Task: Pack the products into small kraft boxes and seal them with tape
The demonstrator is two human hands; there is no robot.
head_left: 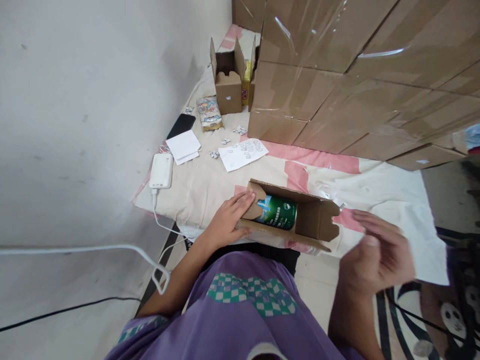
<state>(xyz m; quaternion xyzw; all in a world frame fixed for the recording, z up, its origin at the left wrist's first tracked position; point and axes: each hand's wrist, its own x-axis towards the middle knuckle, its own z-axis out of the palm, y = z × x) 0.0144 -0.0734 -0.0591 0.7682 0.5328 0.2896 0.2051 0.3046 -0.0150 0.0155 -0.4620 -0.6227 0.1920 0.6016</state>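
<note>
A small open cardboard box [313,220] lies on its side on a cream and pink cloth [210,182]. Inside it lies a green can [277,212] with a white and blue label. My left hand [227,220] grips the box's left end, fingers over the flap. My right hand [377,257] hovers just right of the box, blurred, fingers loosely curled and apart, with nothing visible in it.
A white power bank [161,171] with a cable, a black phone [181,125], white cards [183,146], a sheet of stickers [243,153] and scattered small pieces lie beyond. An open small box [227,80] stands farther back. Stacked taped cartons [352,75] fill the right. A white wall [93,100] runs along the left.
</note>
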